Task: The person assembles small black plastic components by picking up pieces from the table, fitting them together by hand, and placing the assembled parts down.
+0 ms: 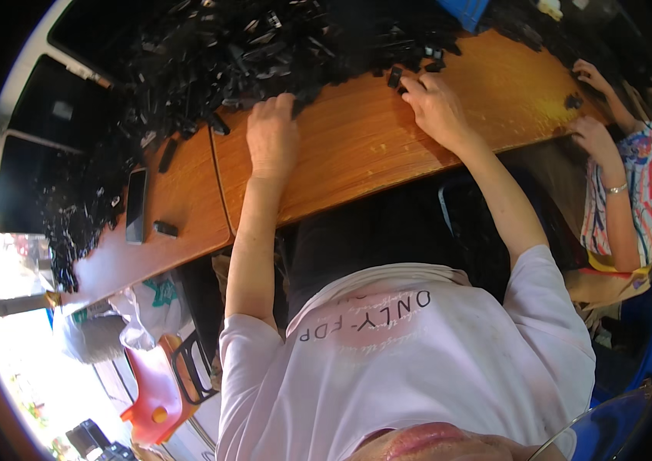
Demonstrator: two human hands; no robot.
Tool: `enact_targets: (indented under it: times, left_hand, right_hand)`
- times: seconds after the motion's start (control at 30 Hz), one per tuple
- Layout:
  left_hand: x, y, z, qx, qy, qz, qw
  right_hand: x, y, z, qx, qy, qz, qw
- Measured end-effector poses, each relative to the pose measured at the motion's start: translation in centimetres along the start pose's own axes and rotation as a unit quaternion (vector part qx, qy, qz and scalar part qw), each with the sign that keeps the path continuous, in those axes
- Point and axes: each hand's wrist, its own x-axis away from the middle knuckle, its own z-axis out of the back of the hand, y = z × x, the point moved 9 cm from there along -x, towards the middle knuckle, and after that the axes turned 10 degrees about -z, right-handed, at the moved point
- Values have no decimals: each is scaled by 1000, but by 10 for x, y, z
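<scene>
A large heap of small black plastic parts (pixel 264 58) spreads along the far side of the wooden table (pixel 349 146). At its near edge my left hand (pixel 271 137) is closed with the fingers curled under; whatever they grip is hidden. Further right, the fingertips of my right hand (pixel 435 111) pinch a small black plastic piece (pixel 395 77) at the border of the heap. A few loose black parts lie close to both hands.
On the table's left part lie a smartphone (pixel 136 206) and a black block-shaped part (pixel 165 228). A blue container (pixel 466 11) stands at the far right. Another person's hands (pixel 593 138) are at the right end, near a small dark cluster (pixel 573 101). A pink-orange chair (pixel 158 388) stands lower left.
</scene>
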Motion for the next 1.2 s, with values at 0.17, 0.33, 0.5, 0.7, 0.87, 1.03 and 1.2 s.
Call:
enact_targets:
  times: [0.17, 0.33, 0.5, 0.7, 0.87, 1.03, 1.2]
  left_hand:
    - [30, 23, 20, 135, -17, 36, 990]
    - [58, 17, 44, 163, -55, 171, 970]
    - [66, 3, 59, 76, 40, 123, 989]
    - [65, 7, 44, 175, 33, 112, 978]
    - [61, 21, 37, 243, -21, 89, 966]
    - [61, 15, 34, 255, -29, 113, 960]
    - [57, 17, 31, 242, -54, 108, 963]
  right_hand:
    - [20, -58, 4, -217, -40, 19, 975]
    - [21, -80, -15, -273, -176, -28, 945]
    - [17, -80, -9, -261, -149, -31, 953]
    - [22, -93, -8, -223, -146, 33, 963]
    - [18, -117, -9, -276, -162, 52, 946]
    - [16, -129, -17, -307, -171, 96, 931]
    - [10, -149, -15, -287, -138, 162, 934]
